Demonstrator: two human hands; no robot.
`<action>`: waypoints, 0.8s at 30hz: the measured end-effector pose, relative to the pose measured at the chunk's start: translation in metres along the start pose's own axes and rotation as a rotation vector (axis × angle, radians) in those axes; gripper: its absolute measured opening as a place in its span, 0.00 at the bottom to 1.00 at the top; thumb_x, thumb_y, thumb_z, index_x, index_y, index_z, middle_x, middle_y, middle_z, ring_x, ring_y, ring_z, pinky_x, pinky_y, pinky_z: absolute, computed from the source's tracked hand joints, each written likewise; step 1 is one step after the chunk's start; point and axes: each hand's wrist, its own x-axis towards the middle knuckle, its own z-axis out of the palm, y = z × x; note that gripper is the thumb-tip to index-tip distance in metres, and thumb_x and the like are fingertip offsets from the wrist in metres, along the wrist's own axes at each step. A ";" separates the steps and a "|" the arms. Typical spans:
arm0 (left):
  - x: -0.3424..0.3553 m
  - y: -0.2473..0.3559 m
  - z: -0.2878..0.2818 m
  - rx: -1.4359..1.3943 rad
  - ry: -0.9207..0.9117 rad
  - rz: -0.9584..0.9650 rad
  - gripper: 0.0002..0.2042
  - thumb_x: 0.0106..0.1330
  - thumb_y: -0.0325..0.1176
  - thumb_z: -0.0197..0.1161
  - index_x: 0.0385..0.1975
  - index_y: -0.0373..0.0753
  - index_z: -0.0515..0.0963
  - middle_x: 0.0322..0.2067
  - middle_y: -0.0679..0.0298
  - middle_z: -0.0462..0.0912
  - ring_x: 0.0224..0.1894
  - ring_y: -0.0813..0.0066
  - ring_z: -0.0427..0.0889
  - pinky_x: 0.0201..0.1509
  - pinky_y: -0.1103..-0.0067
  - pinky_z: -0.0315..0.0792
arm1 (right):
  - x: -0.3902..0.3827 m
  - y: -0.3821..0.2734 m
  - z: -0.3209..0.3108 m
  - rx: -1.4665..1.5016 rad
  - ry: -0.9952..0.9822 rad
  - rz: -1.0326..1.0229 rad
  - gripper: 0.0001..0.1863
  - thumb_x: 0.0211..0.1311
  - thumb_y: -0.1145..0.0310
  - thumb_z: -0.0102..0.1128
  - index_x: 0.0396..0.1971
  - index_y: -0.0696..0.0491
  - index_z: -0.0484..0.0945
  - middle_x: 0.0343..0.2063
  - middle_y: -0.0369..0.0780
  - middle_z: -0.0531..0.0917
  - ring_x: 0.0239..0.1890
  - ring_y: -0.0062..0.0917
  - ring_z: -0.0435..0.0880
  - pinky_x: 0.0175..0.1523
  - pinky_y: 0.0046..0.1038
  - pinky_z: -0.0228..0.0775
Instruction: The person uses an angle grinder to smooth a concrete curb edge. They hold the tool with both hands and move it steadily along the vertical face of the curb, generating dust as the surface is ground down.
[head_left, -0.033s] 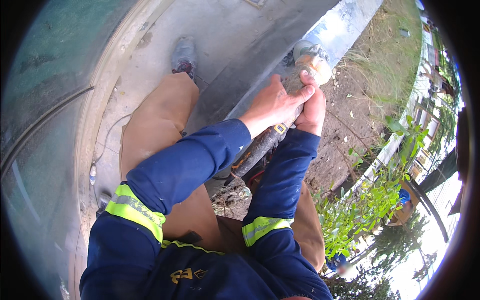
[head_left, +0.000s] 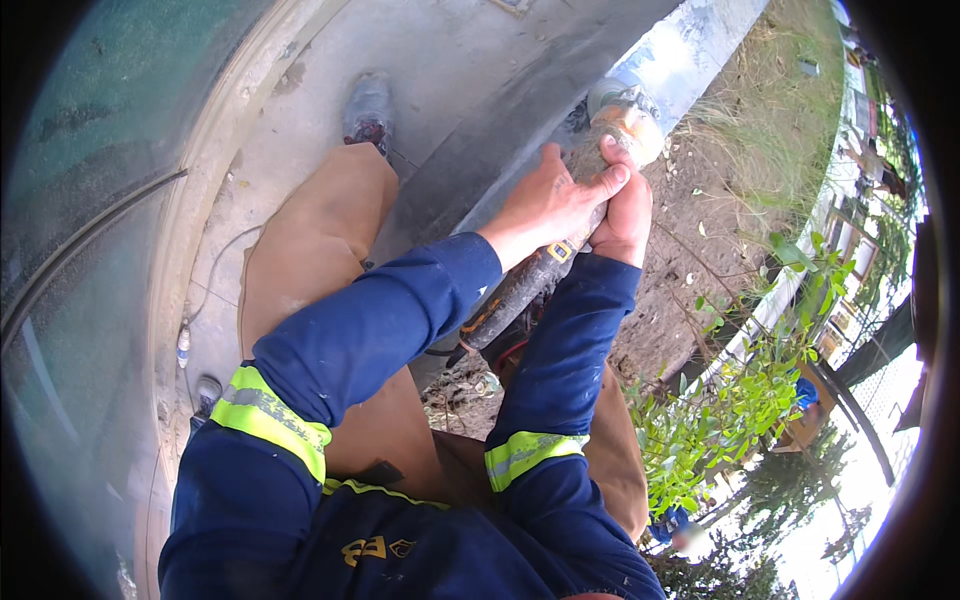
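Observation:
Both of my hands are closed around a dusty angle grinder (head_left: pixel 520 292) with a dark body and an orange-streaked head. My left hand (head_left: pixel 548 203) wraps the body from the left, its thumb pointing toward the head. My right hand (head_left: pixel 626 212) grips from the right, close behind the head, thumb up along it. The grinder's far end rests at or just above a pale grey concrete ledge (head_left: pixel 690 62). The contact there is partly hidden by the tool and by whitish dust. A dark cord trails from the tool's rear end.
Green-tinted glass (head_left: pixel 90 150) and its pale frame stand at left. A cable with a connector (head_left: pixel 184 345) lies on the concrete floor, near another shoe (head_left: pixel 208 388). To the right are bare soil (head_left: pixel 665 290), dry grass (head_left: pixel 780 120) and a leafy shrub (head_left: pixel 720 430).
The shoe at the lower left has shifted slightly upward in the picture. My hands and the grinder hold nearly the same place.

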 end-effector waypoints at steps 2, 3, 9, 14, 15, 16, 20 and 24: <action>0.002 -0.002 -0.002 -0.048 -0.021 0.017 0.59 0.60 0.74 0.62 0.68 0.18 0.56 0.56 0.32 0.76 0.60 0.46 0.80 0.58 0.65 0.77 | 0.002 -0.001 -0.003 -0.078 -0.013 0.005 0.22 0.69 0.65 0.62 0.57 0.61 0.74 0.45 0.45 0.84 0.44 0.36 0.86 0.51 0.39 0.81; 0.002 -0.002 0.000 -0.027 -0.022 -0.001 0.59 0.59 0.75 0.62 0.69 0.19 0.56 0.56 0.32 0.76 0.59 0.46 0.80 0.58 0.65 0.77 | 0.000 0.000 -0.005 -0.026 0.014 -0.004 0.22 0.67 0.66 0.65 0.55 0.64 0.75 0.44 0.45 0.84 0.42 0.34 0.86 0.49 0.37 0.81; -0.001 0.003 0.000 -0.001 -0.039 -0.058 0.58 0.59 0.75 0.62 0.70 0.23 0.56 0.55 0.33 0.78 0.57 0.48 0.82 0.57 0.65 0.77 | -0.005 0.000 0.001 0.084 0.046 -0.018 0.22 0.62 0.68 0.70 0.50 0.68 0.78 0.41 0.45 0.84 0.38 0.30 0.84 0.44 0.33 0.79; -0.005 0.009 -0.004 -0.020 -0.054 -0.041 0.56 0.60 0.74 0.62 0.70 0.24 0.56 0.55 0.33 0.78 0.57 0.49 0.82 0.57 0.65 0.77 | -0.003 -0.001 -0.001 0.075 0.065 -0.018 0.22 0.62 0.68 0.70 0.50 0.68 0.79 0.40 0.45 0.84 0.37 0.29 0.84 0.43 0.32 0.79; -0.002 0.005 -0.003 -0.019 -0.022 -0.019 0.56 0.60 0.74 0.62 0.70 0.24 0.56 0.55 0.33 0.78 0.57 0.48 0.82 0.57 0.65 0.77 | -0.003 0.000 0.002 0.071 0.048 -0.025 0.22 0.62 0.68 0.70 0.50 0.68 0.79 0.39 0.45 0.84 0.37 0.29 0.84 0.42 0.32 0.79; -0.001 0.003 -0.001 -0.017 0.006 0.002 0.56 0.61 0.73 0.62 0.70 0.24 0.56 0.55 0.33 0.78 0.57 0.48 0.82 0.57 0.65 0.77 | -0.002 0.000 0.004 0.068 0.036 -0.033 0.22 0.62 0.68 0.70 0.49 0.68 0.79 0.39 0.45 0.84 0.36 0.28 0.84 0.42 0.31 0.79; -0.002 0.004 -0.002 -0.024 -0.024 0.002 0.56 0.61 0.73 0.62 0.70 0.24 0.56 0.56 0.33 0.77 0.57 0.48 0.82 0.57 0.65 0.77 | 0.002 0.001 -0.002 0.069 0.031 -0.002 0.22 0.62 0.67 0.70 0.50 0.68 0.79 0.38 0.44 0.85 0.36 0.28 0.84 0.41 0.31 0.79; 0.000 0.004 0.003 -0.008 -0.010 -0.004 0.56 0.61 0.73 0.62 0.70 0.23 0.56 0.56 0.33 0.77 0.57 0.48 0.82 0.57 0.66 0.77 | 0.004 0.002 -0.008 0.047 0.043 -0.047 0.22 0.62 0.67 0.70 0.50 0.68 0.79 0.39 0.45 0.85 0.37 0.29 0.84 0.42 0.32 0.79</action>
